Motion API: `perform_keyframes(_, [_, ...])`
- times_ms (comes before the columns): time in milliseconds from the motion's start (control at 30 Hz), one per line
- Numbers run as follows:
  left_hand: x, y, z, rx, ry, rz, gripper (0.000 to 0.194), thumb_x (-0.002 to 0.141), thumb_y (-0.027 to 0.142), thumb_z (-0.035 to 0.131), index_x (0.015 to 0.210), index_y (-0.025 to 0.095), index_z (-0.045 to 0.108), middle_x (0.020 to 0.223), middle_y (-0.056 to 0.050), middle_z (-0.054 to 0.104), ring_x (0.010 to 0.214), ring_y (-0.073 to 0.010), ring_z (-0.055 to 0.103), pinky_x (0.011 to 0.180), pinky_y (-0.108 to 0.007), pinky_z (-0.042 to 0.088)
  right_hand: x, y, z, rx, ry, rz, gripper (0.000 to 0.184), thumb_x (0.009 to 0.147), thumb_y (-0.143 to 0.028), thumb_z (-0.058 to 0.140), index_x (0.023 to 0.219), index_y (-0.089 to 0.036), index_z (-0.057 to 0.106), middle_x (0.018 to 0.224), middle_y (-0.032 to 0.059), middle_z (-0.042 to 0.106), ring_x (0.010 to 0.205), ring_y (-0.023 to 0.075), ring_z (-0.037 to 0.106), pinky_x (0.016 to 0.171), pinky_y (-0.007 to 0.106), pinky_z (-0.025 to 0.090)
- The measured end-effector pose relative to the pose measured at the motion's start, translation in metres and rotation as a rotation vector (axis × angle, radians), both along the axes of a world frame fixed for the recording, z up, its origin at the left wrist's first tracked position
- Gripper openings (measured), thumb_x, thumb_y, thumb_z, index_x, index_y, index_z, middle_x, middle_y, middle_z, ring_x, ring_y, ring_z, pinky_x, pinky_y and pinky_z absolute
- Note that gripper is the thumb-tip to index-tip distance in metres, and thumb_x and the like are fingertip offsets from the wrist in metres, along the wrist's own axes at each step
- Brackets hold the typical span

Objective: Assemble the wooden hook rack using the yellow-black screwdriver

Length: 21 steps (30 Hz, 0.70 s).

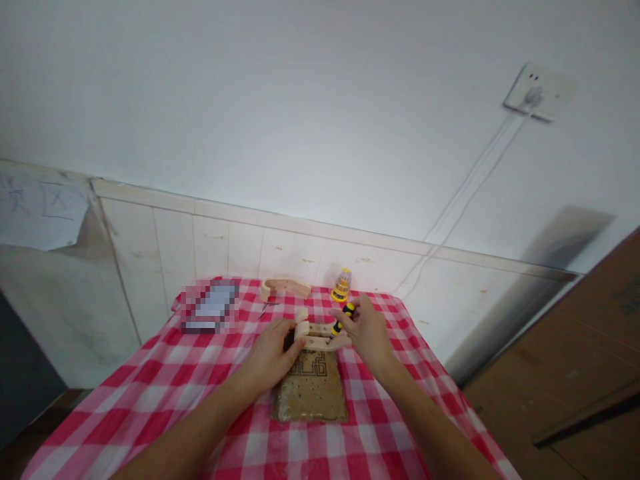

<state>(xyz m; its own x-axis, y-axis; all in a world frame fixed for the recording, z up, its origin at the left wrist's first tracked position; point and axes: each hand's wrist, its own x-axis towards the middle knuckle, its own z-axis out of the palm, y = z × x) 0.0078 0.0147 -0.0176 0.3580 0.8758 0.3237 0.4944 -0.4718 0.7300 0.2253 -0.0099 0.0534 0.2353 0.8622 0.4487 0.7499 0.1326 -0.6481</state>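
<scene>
My left hand [273,350] is closed on the left end of a pale wooden piece [320,337] that rests at the far edge of a brown patterned board [311,390]. In my right hand [367,327] I pinch a small black and yellow screwdriver [343,319], its tip pointing down at the wooden piece. Both hands meet over the middle of the red and white checked tablecloth [150,400].
A second curved wooden piece [285,287] lies near the table's far edge. Beside it stands a yellow bit holder [342,285]. A blurred-out flat object [210,308] lies at the far left, small metal tweezers [266,309] next to it. White cables [465,200] hang from a wall socket [537,92].
</scene>
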Motion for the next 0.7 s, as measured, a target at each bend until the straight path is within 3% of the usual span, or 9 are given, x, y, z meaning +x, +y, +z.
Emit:
perform_keyframes(233, [0.001, -0.001, 0.002, 0.020, 0.032, 0.011, 0.030, 0.096, 0.041, 0.051, 0.103, 0.017, 0.067, 0.097, -0.010, 0.069, 0.091, -0.0262, 0.063, 0.079, -0.037, 0.045, -0.003, 0.001, 0.015, -0.044, -0.109, 0.030, 0.030, 0.080, -0.037, 0.076, 0.076, -0.025, 0.049, 0.058, -0.0065, 0.056, 0.052, 0.0151, 0.054, 0.050, 0.025, 0.032])
perform_keyframes(567, [0.000, -0.001, 0.002, 0.012, 0.011, 0.012, 0.030, 0.094, 0.042, 0.054, 0.103, 0.017, 0.067, 0.098, -0.011, 0.070, 0.092, -0.0273, 0.063, 0.077, -0.037, 0.045, 0.000, 0.000, 0.016, -0.049, -0.019, 0.197, 0.012, 0.081, -0.027, 0.070, 0.090, -0.020, 0.067, 0.068, -0.0012, 0.065, 0.059, 0.0159, 0.059, 0.056, 0.025, 0.043])
perform_keyframes(700, [0.001, -0.001, 0.002, 0.013, 0.012, 0.013, 0.030, 0.094, 0.041, 0.052, 0.103, 0.016, 0.067, 0.098, -0.012, 0.070, 0.091, -0.0274, 0.063, 0.077, -0.037, 0.045, -0.001, -0.002, 0.021, -0.057, -0.043, 0.234, 0.020, 0.081, -0.021, 0.067, 0.099, -0.019, 0.075, 0.074, 0.0020, 0.073, 0.066, 0.0181, 0.066, 0.063, 0.028, 0.048])
